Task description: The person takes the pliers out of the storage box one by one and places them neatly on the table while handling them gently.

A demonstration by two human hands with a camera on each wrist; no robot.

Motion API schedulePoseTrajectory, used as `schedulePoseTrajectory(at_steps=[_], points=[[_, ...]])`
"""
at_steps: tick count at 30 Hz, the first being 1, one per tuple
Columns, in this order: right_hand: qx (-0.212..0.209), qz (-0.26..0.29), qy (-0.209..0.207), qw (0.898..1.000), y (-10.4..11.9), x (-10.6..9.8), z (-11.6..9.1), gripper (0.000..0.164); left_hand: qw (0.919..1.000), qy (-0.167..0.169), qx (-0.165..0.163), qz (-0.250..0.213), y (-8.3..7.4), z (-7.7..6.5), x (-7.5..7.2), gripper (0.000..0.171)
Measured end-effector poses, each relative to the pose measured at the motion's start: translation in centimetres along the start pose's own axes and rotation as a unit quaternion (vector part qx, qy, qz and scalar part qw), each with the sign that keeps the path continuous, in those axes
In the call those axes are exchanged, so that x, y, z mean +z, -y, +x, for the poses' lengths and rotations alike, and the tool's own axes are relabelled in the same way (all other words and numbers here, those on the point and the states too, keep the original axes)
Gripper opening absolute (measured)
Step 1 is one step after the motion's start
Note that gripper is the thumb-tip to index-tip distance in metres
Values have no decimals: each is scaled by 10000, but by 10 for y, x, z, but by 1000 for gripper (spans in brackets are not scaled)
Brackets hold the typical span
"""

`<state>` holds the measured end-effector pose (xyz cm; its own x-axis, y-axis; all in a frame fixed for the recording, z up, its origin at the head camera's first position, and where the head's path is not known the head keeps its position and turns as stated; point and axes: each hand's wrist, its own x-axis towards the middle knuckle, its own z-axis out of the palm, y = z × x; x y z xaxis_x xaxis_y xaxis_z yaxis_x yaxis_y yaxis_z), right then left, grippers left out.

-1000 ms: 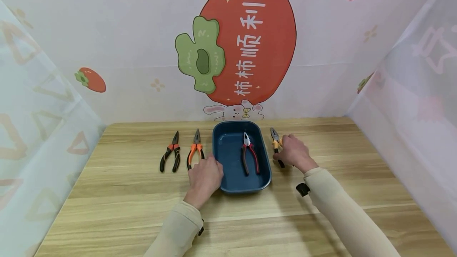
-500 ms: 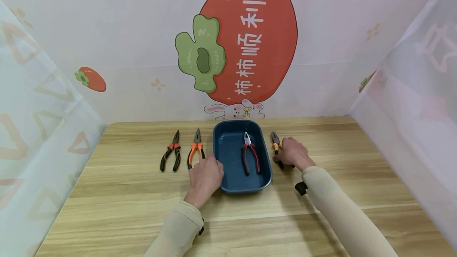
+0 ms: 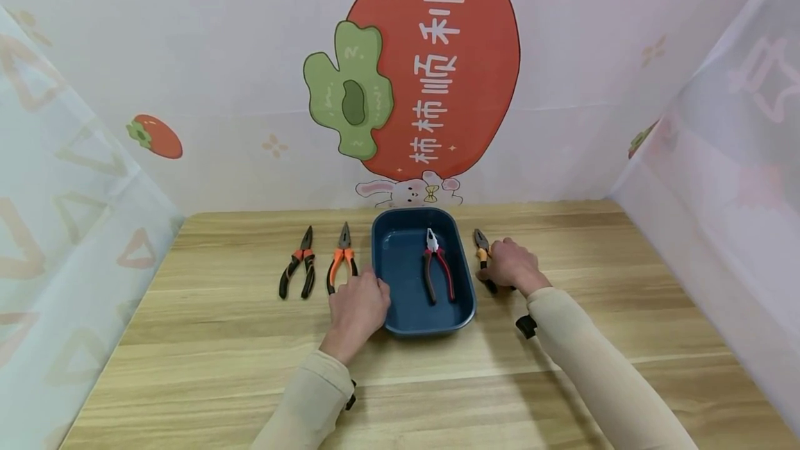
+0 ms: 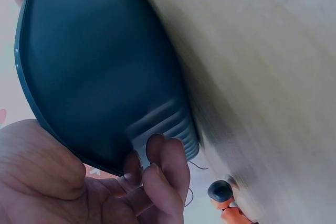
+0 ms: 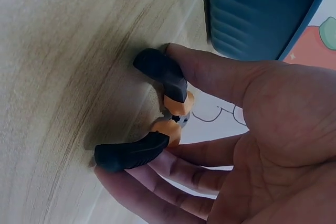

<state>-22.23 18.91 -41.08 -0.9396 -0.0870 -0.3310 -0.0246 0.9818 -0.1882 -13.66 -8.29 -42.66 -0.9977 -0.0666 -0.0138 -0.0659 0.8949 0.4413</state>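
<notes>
My left hand (image 3: 358,303) grips the left wall of a blue plastic tray (image 3: 400,297); the left wrist view shows its fingers curled against the ribbed outside, with the thumb hidden. Inside the tray lies a pair of combination pliers (image 3: 432,252) with red and dark handles. Right of the tray, my right hand (image 3: 511,264) holds yellow-and-black pliers (image 3: 482,255) lying on the table, jaws pointing away from me. In the right wrist view the thumb presses one spread black handle (image 5: 163,69) while the fingers curl against the other.
Left of the tray lie orange long-nose pliers (image 3: 344,254), their handle ends partly behind my left hand, and black-and-orange long-nose pliers (image 3: 304,254). The wooden table (image 3: 206,353) ends at a printed cloth wall (image 3: 250,179) at the back, with cloth on both sides.
My right hand and the yellow-and-black pliers have shifted slightly toward me along the table. The left hand keeps its place at the tray.
</notes>
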Motion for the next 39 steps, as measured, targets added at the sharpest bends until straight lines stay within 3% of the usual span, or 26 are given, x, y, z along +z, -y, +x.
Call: schedulePoseTrajectory(at_steps=[19, 27, 33, 39], points=[[-5, 11, -288, 9996, 4, -2, -7, 45, 9998, 148, -66, -75, 0, 2, 0, 20], [-168, 90, -1013, 9947, 25, -28, -24, 50, 9998, 177, -98, -68, 1, 2, -1, 20], [-429, -64, -1143, 9925, 45, -39, -36, 66, 9998, 192, -79, -80, 1, 2, -1, 20], [-637, -96, -1131, 9915, 65, -41, -43, 67, 9998, 142, -54, -111, 2, 3, -1, 20]])
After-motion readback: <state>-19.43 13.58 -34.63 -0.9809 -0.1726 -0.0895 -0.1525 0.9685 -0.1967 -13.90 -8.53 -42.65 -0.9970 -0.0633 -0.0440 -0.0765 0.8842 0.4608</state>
